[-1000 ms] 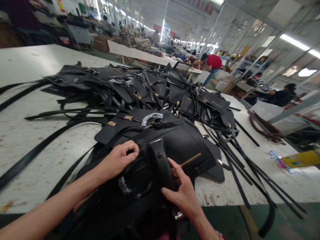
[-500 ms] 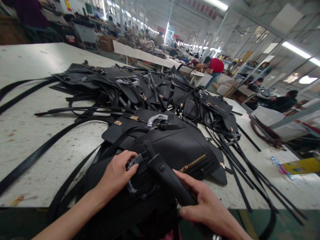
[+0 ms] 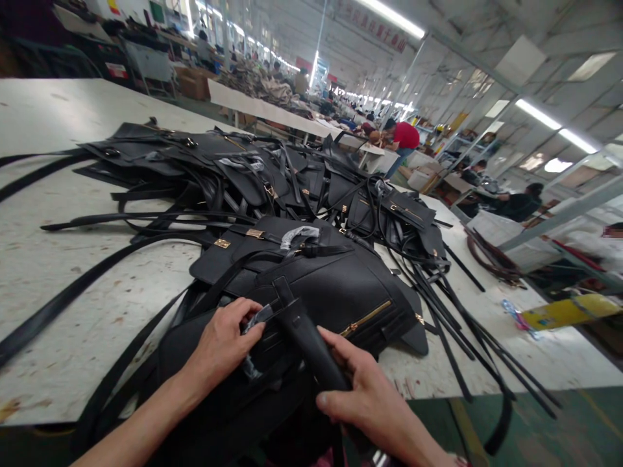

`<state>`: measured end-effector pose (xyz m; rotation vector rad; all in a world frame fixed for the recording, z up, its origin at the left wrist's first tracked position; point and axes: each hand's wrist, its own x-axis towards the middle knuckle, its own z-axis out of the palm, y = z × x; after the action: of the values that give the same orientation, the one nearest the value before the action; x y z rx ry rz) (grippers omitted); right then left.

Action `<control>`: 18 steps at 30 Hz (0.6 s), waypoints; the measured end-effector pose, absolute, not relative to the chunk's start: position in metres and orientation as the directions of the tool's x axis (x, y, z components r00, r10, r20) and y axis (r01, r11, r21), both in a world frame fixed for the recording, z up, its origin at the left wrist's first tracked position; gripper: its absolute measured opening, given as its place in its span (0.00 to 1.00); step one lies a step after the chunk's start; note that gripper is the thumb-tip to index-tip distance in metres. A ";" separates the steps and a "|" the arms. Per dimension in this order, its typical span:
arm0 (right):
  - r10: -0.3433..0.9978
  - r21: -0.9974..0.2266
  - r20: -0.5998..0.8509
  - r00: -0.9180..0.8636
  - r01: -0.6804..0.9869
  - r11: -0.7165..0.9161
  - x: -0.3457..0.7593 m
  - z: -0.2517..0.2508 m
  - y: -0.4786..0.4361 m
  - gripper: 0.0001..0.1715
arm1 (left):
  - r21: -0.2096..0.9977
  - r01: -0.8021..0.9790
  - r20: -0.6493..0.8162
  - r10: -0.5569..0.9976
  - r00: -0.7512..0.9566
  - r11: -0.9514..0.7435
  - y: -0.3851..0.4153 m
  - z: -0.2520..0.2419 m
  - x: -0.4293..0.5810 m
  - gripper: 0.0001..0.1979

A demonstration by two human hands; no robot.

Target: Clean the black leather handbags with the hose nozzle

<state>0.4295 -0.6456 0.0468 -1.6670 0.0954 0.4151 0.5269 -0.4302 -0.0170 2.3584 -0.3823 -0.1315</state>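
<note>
A pale, stained table spans the frame, with green floor at lower right. Tube lights glow at upper right, red lettering at top centre, a brown carton at upper left.

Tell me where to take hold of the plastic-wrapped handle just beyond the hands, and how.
Likely the middle of its curve, from above: the handle forms an arch among the black bags, with nothing lying over its top. How open the loop is, I can't tell.
</note>
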 end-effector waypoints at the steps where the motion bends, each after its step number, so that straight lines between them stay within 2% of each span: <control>1: 0.148 -0.952 -0.279 0.949 -0.253 -0.172 0.433 0.041 -0.641 0.40 | 0.694 -0.232 0.000 -0.322 0.947 -0.681 -0.430 -0.018 0.529 0.10; 5: 0.085 -0.968 -0.113 0.990 -0.091 -0.233 0.461 0.025 -0.619 0.41 | 0.706 -0.234 -0.015 -0.344 0.939 -0.668 -0.428 -0.024 0.535 0.12; 7: 0.060 -0.969 -0.051 0.997 -0.035 -0.244 0.476 0.024 -0.613 0.43 | 0.691 -0.288 0.057 -0.348 0.936 -0.663 -0.426 -0.027 0.540 0.12; 9: 0.026 -0.969 -0.009 1.000 -0.002 -0.247 0.483 0.025 -0.613 0.45 | 0.643 -0.325 0.162 -0.291 0.943 -0.694 -0.423 -0.030 0.547 0.14; 11: -0.002 -0.974 0.008 1.000 0.007 -0.228 0.480 0.027 -0.617 0.46 | 0.606 -0.275 0.202 -0.191 0.961 -0.747 -0.419 -0.031 0.556 0.17; 14: -0.052 -0.990 -0.002 0.999 -0.009 -0.138 0.457 0.029 -0.632 0.46 | 0.641 -0.159 0.084 -0.137 0.987 -0.751 -0.414 -0.026 0.568 0.19; 18: -0.110 -0.995 -0.080 0.991 -0.073 0.068 0.428 0.033 -0.659 0.43 | 0.805 0.008 -0.086 -0.103 0.991 -0.594 -0.416 -0.010 0.572 0.19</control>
<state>0.4284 -0.6591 0.0331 -1.5039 0.1476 -0.0277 0.5717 -0.4162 -0.0102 2.2018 -0.0657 -0.1521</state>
